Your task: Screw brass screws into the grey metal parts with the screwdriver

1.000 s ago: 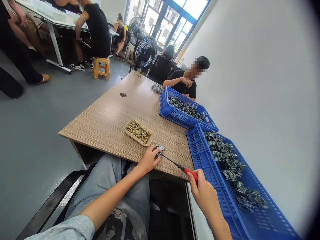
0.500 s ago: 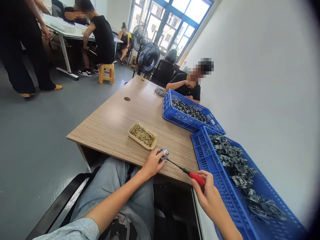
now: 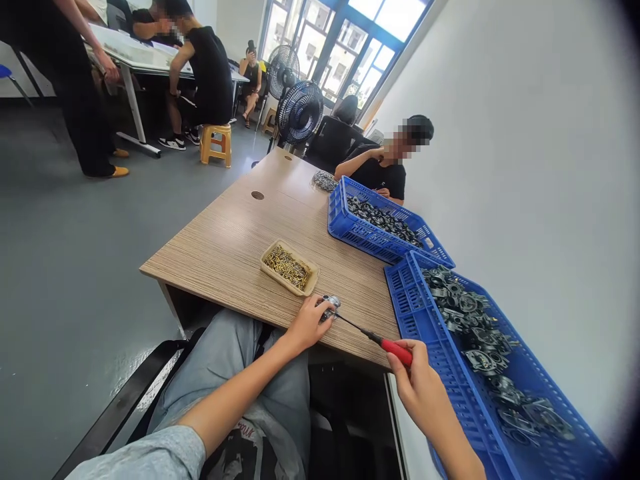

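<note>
Near the table's front edge, my left hand [image 3: 309, 325] grips a small silver metal part [image 3: 331, 305], its fingers partly covering it. My right hand [image 3: 419, 375] is closed around the red handle of a screwdriver [image 3: 398, 351]. The screwdriver's dark shaft slants left and its tip meets the metal part beside my left fingertips; whether a screw sits there is too small to tell. Just behind my left hand stands a cream tray [image 3: 311, 288] of brass-coloured screws [image 3: 287, 267].
A blue crate [image 3: 400, 313] of metal parts [image 3: 470, 320] stands right of my right hand. Behind it is another blue crate [image 3: 340, 223] of parts. A person [image 3: 380, 167] sits beyond it. The wooden table's [image 3: 210, 243] left corner juts over the floor.
The view has shifted slightly. My hands keep the same hold on the metal part and screwdriver. At far left, the standing person's legs have moved right.
</note>
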Demonstrator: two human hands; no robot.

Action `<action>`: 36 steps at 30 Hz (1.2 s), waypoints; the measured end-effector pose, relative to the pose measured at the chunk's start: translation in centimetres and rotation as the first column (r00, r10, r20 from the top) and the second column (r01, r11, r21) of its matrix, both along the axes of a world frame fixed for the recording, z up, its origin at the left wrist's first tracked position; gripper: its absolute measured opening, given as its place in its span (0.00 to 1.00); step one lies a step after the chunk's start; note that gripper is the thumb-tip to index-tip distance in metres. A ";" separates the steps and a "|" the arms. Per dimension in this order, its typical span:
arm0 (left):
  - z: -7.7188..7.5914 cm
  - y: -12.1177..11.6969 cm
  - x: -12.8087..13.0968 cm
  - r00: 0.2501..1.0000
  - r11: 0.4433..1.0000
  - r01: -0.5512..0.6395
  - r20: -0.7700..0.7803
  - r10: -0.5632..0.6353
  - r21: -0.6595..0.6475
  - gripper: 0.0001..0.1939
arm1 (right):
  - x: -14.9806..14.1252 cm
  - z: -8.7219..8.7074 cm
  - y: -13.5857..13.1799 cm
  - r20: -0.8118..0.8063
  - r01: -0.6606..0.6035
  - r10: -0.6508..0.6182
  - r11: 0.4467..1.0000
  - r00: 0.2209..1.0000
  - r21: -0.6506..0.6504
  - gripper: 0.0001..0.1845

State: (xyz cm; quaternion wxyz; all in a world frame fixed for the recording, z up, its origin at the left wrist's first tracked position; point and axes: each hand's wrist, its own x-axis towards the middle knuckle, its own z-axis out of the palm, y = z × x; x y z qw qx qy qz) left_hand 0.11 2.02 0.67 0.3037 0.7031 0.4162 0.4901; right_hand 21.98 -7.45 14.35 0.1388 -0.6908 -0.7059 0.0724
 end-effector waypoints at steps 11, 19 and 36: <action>0.0 -0.1 0.0 1.000 1.000 -0.001 -0.005 0.001 -0.009 0.11 | -0.1 0.3 0.1 0.041 0.053 -0.053 0.998 0.998 -0.020 0.19; 0.1 -0.1 0.0 1.000 1.000 0.006 0.002 -0.006 -0.013 0.11 | 0.3 0.2 0.2 -0.023 0.014 -0.015 1.000 1.000 -0.026 0.20; 0.1 -0.1 0.0 1.000 1.000 0.003 -0.001 -0.003 0.003 0.10 | 0.1 0.2 0.2 -0.076 0.002 -0.004 1.000 0.997 -0.017 0.20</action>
